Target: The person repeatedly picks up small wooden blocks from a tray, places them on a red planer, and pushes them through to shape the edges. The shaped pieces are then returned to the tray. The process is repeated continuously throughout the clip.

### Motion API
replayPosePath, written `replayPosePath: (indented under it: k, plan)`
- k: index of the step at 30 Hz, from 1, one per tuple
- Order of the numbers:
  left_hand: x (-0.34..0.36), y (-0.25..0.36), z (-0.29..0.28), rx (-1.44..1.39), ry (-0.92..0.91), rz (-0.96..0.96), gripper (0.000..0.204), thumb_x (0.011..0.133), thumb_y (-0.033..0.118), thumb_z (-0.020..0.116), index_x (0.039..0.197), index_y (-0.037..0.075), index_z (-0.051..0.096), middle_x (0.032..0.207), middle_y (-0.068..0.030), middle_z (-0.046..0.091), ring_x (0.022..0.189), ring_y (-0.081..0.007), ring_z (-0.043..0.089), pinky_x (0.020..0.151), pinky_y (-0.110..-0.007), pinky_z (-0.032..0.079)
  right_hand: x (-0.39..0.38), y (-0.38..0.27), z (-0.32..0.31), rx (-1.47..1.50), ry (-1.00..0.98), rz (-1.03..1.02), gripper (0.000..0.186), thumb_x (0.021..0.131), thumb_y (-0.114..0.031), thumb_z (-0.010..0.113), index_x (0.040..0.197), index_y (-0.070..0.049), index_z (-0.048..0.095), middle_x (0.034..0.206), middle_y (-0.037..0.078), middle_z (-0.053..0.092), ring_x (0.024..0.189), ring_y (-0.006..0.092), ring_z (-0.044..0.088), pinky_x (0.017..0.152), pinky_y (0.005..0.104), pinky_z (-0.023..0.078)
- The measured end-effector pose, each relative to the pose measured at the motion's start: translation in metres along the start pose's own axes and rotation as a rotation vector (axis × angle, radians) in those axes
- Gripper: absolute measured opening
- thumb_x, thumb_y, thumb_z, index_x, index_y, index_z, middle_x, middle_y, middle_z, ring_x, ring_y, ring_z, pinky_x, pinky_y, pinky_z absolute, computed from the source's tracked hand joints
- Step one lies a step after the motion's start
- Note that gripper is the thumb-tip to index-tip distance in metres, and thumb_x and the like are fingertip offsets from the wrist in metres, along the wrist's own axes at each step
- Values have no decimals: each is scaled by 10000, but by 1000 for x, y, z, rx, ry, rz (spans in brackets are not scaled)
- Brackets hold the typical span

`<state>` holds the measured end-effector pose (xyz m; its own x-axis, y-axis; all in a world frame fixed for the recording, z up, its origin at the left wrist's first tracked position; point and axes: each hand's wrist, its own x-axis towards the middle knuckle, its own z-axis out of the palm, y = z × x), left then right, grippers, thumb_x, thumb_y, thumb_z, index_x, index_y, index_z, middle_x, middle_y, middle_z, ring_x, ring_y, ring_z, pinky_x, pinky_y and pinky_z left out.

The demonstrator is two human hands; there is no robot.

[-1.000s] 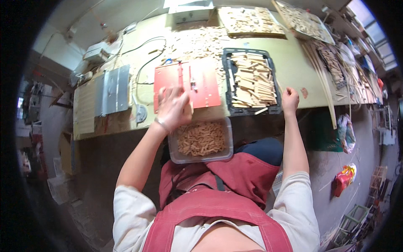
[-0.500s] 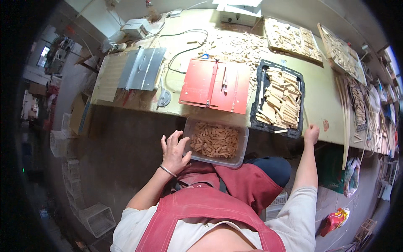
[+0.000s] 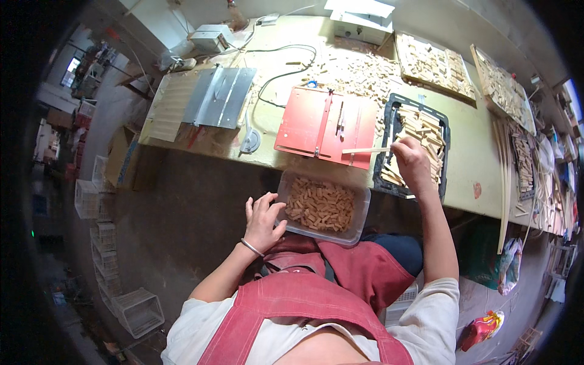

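Observation:
My right hand (image 3: pixel 412 159) pinches a thin pale wooden strip (image 3: pixel 364 149), which crosses the red board (image 3: pixel 299 128) beside the black crate of wooden sticks (image 3: pixel 426 126). My left hand (image 3: pixel 264 220) rests at the left edge of a translucent plastic tub (image 3: pixel 363 212), fingers apart and slightly curled. Small light-brown wooden pieces (image 3: pixel 322 204) fill much of the tub, which sits at the workbench's front edge above my lap.
On the workbench (image 3: pixel 473 188) are a grey metal plate (image 3: pixel 231 97), a protractor-like gauge (image 3: pixel 250 141), a cord, scattered wood bits and boards of pieces (image 3: pixel 435 64). Long strips (image 3: pixel 502 182) lie at right. Plastic baskets (image 3: pixel 137 313) stand on the floor at left.
My left hand moved from over the red board down to the tub's side. My right hand rose from the bench edge onto the crate, now with a strip held out leftward. The view swung.

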<state>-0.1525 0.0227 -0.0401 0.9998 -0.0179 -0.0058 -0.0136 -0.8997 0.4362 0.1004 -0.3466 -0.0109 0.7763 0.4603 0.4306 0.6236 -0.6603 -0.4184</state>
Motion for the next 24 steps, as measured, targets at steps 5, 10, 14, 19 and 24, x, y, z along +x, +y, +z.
replayPosePath:
  k: [5, 10, 14, 19, 24]
  plan:
    - [-22, -22, -1, 17, 6, -77, 440, 829, 208, 793, 1247, 113, 694, 1437, -146, 560, 1413, -347, 501, 1226, -640, 229, 25, 10, 19, -69, 8, 56, 89, 963, -80, 657, 955, -89, 746, 937, 113, 674, 907, 332, 708, 754, 455, 581]
    - [-29, -27, -2, 2, 20, -111, 424, 806, 181, 802, 1212, 105, 706, 1418, -147, 575, 1404, -343, 513, 1235, -649, 241, 41, 22, 37, -149, -6, 99, 102, 967, -96, 670, 1052, -94, 727, 966, 133, 658, 912, 355, 702, 768, 468, 586]
    - [-27, -27, -1, -5, 26, -110, 421, 817, 187, 797, 1219, 105, 706, 1420, -146, 576, 1402, -346, 512, 1234, -645, 237, 44, 21, 35, -189, 262, 135, 170, 972, -77, 679, 1138, -43, 687, 1017, 173, 661, 914, 372, 694, 798, 456, 598]
    - [-28, -24, 5, -12, -2, -96, 437, 833, 196, 794, 1250, 107, 700, 1431, -144, 575, 1408, -348, 507, 1237, -645, 226, 2, 77, 1, -247, 344, 469, 158, 982, -125, 654, 1082, -42, 743, 1081, 162, 724, 988, 353, 712, 857, 470, 572]
    - [-31, -26, 14, -27, -31, -85, 437, 827, 175, 797, 1246, 105, 694, 1422, -129, 577, 1389, -338, 517, 1235, -649, 235, -112, 171, -39, -396, 313, 951, 194, 955, -199, 635, 993, -67, 772, 998, 171, 765, 964, 391, 725, 835, 500, 567]
